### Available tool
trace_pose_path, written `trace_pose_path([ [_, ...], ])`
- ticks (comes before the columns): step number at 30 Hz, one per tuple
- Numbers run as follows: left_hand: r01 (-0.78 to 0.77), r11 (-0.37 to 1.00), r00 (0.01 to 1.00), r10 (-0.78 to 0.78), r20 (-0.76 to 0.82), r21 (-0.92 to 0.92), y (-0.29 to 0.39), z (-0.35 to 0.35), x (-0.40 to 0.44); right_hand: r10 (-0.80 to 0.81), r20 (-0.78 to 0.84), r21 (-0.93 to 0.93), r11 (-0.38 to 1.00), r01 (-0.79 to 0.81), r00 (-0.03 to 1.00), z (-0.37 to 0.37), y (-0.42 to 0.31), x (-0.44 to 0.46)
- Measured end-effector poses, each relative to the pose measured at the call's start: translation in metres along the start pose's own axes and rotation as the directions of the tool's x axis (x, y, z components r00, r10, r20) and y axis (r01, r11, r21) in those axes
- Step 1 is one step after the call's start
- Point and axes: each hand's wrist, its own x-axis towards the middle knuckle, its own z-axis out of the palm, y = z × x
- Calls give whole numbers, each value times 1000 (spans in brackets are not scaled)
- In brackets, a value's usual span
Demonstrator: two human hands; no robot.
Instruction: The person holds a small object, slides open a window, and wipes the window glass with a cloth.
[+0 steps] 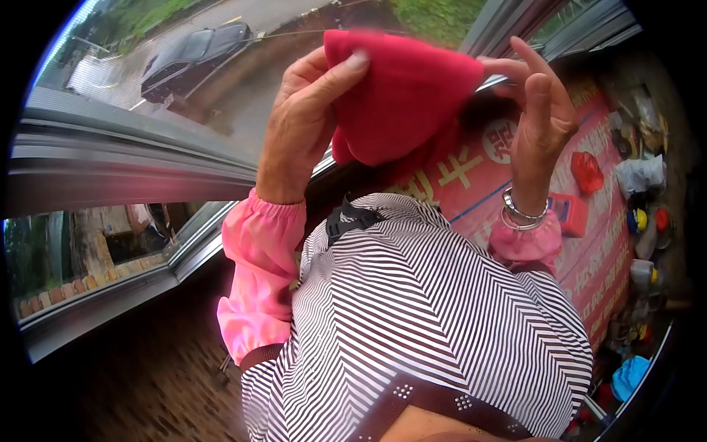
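A folded red cloth [409,96] is held up in front of me, before the window. My left hand [305,103] is closed on its left side, the thumb pressed flat over the fabric near the top edge. At the cloth's right corner is my right hand [541,110], its fingers spread apart and one fingertip touching the corner. Whether any fabric is pinched behind that fingertip is hard to see. Bracelets [524,210] circle the right wrist. Pink sleeves cover both forearms, and a striped apron [412,295] covers my front.
Metal window frames [132,166] run along the left, and a dark car [195,59] stands outside. To the right lies a red printed sheet [589,272] with a red bag [587,173] and a red box [571,214]. Several small items and a blue bag [630,377] line its far side.
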Motion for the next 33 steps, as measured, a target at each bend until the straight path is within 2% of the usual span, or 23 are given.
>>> trace_pose_path([
  [1,17,999,1000,-16,10,-39,0,4,-1,-35,-18,-8,999,35,999,-1,10,4],
  [4,54,990,999,-54,3,-129,-4,19,-4,17,98,-11,1000,-16,995,14,43,-3],
  [7,48,984,998,-54,-28,-171,-6,24,-2,232,136,77,967,-244,963,37,44,-47],
  [9,46,984,996,-58,-66,-175,-4,23,-1,282,165,170,936,-308,945,49,32,-58],
  [11,37,981,994,-55,-90,-188,-4,20,-3,253,231,263,913,-311,939,55,28,-65],
  [12,31,980,993,-52,-102,-197,-5,20,-5,181,325,283,918,-278,928,47,28,-65],
  [15,57,977,991,-80,-108,-205,-7,31,-8,237,390,152,936,-316,890,51,10,-69],
  [16,65,979,991,-87,-106,-195,-9,34,-9,198,372,61,969,-237,907,57,12,-72],
  [19,73,994,993,-80,-82,-84,-13,39,-12,297,292,99,936,-337,909,68,23,-86],
  [23,-30,997,986,40,-163,65,6,29,-15,489,338,261,772,-579,804,61,20,-65],
  [24,-119,962,971,164,-171,247,8,16,-19,510,388,99,805,-585,768,42,35,-62],
  [25,-196,930,955,253,-154,312,13,9,-22,472,141,83,870,-485,870,32,48,-53],
  [26,-224,907,945,291,-149,356,20,6,-27,399,-115,10,916,-401,910,21,60,-44],
  [27,-248,884,933,328,-147,397,26,4,-34,462,-311,-89,856,-510,830,10,35,-12],
  [28,-241,879,930,330,-161,411,29,0,-43,312,-442,-158,896,-415,841,-3,26,20],
  [30,-213,880,934,310,-175,423,29,-4,-59,-63,-595,-330,928,-173,801,-32,-2,90],
  [33,-168,901,947,260,-187,401,19,-9,-78,-471,-605,-524,843,125,642,-67,-39,192],
])
